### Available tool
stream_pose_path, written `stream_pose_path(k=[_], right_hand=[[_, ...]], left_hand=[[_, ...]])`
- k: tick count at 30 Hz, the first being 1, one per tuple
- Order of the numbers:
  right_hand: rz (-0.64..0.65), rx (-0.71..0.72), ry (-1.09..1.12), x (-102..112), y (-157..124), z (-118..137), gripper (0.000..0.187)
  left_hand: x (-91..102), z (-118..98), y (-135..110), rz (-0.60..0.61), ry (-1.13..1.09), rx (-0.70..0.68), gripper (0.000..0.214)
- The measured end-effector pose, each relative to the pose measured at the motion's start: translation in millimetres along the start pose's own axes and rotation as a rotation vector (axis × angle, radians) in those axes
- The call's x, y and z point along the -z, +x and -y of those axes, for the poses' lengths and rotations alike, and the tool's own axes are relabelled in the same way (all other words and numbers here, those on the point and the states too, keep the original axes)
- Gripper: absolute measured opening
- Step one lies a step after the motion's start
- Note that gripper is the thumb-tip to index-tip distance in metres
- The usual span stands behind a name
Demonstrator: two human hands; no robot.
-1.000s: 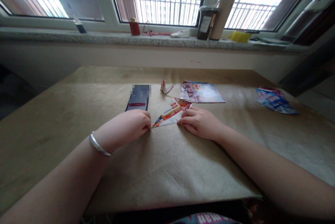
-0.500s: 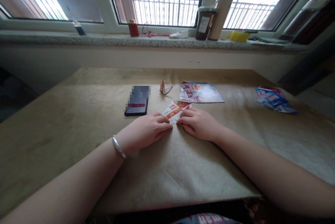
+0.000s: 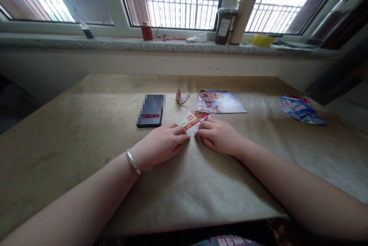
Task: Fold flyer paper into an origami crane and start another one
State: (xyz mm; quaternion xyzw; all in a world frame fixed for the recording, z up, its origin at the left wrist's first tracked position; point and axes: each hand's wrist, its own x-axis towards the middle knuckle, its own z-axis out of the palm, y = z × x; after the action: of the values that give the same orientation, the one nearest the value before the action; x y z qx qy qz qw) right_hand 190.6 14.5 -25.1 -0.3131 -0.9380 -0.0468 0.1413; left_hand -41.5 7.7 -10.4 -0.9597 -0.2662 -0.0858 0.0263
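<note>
A folded sheet of printed paper (image 3: 192,121), white with red and yellow print, lies on the table between my hands. My left hand (image 3: 165,142) has its curled fingers on the paper's lower left edge. On the lower right edge, my right hand (image 3: 217,134) grips the paper with bent fingers. The fingertips of both hands come close together at the near corner and hide part of the edges. Beyond the paper stands a small folded paper piece (image 3: 181,97). Left of that lies a smartphone (image 3: 151,110), its screen partly pixelated.
A stack of printed leaflets (image 3: 227,102) lies behind my right hand. Blue and pink leaflets (image 3: 303,110) are fanned out at the table's right. Along the granite windowsill (image 3: 115,43) stand a dark lidded cup (image 3: 224,27), a tall beige tumbler (image 3: 247,8) and a red container (image 3: 147,31).
Both hands have shifted very slightly while staying on the folded paper. The other things on the table have not moved.
</note>
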Motion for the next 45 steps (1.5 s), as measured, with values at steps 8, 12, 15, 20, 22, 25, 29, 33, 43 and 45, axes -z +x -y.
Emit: stream_pose_path(k=[8, 12, 15, 20, 22, 25, 29, 33, 43, 45], right_hand=[[0.024, -0.067, -0.003, 4.5, -4.3, -3.3, 0.022], [0.059, -0.124, 0.01, 8.9, -6.4, -5.4, 0.022], [0.079, -0.162, 0.018, 11.3, -8.3, -7.9, 0.021], [0.084, -0.165, 0.029, 12.9, -10.6, -12.2, 0.022], [0.085, -0.182, 0.023, 13.4, -11.7, -14.3, 0.022], [0.081, -0.206, 0.03, 14.6, -13.8, -17.7, 0.022], [0.073, -0.202, 0.054, 17.4, -15.8, -21.0, 0.023], [0.102, -0.223, 0.034, 20.8, -17.0, -22.4, 0.023], [0.127, -0.251, -0.019, 21.2, -19.4, -25.3, 0.022], [0.129, -0.257, -0.043, 20.7, -18.9, -24.0, 0.021]], left_hand=[[1.6, -2.0, 1.9, -0.015, 0.041, -0.009, 0.027], [1.5, -2.6, 2.4, -0.033, 0.041, 0.0, 0.027], [1.0, -1.8, 2.1, -0.019, 0.009, 0.012, 0.026], [0.0, 0.1, 1.2, -0.016, -0.066, 0.038, 0.026], [-0.2, 0.4, 1.3, -0.02, -0.083, 0.041, 0.026], [-0.2, 0.5, 2.0, -0.024, -0.092, 0.043, 0.027], [-0.8, 0.3, 3.0, -0.028, -0.095, 0.045, 0.026], [-0.7, -0.1, 3.5, -0.019, -0.096, 0.054, 0.025], [-1.4, -0.2, 3.6, -0.023, -0.125, 0.075, 0.025], [-3.2, 0.3, 2.9, -0.027, -0.118, 0.087, 0.025]])
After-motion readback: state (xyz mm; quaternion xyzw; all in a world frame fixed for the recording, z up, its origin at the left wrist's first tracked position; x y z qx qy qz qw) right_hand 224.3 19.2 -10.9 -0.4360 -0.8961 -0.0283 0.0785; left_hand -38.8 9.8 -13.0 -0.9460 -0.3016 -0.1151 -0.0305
